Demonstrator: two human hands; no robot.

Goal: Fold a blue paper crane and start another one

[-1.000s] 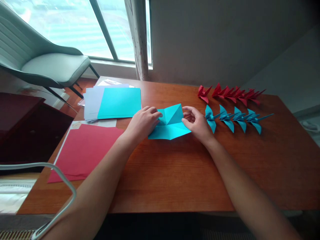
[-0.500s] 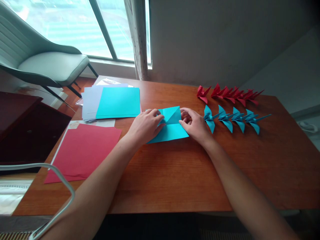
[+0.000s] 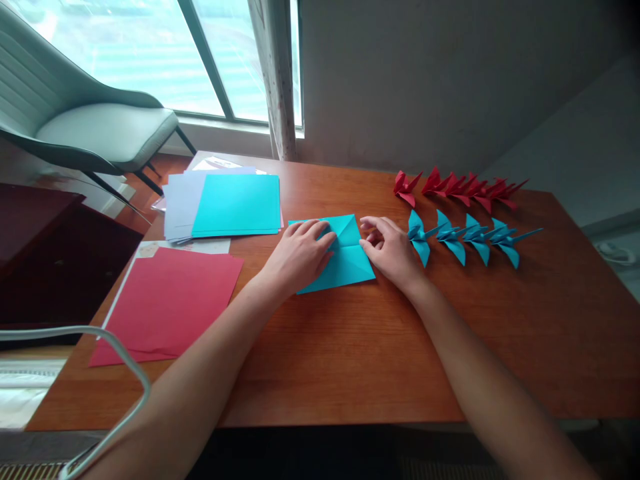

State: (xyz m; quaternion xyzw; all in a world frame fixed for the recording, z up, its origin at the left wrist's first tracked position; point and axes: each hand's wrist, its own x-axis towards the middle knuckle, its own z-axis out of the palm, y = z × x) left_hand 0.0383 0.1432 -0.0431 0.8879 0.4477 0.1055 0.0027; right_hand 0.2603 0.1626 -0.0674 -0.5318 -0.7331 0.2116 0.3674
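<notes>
A blue square of paper with crossing crease lines lies on the table in front of me. Over its left half rests my left hand, palm down with the fingers stretched out, hiding that part of the sheet. My right hand is at the sheet's right edge, fingers loosely curled and the thumb apart from the forefinger, with nothing seen between them. Beyond my right hand stands a row of several blue origami cranes; behind them is a row of several red origami cranes.
Blue sheets lie on white papers at the table's back left. Red sheets are spread nearer me on the left. A white cable loops past my left forearm. A chair stands by the window.
The blue paper has flattened onto the table and shifted slightly left and towards me. My left hand has moved a little left and lies flatter; the right has barely moved.
</notes>
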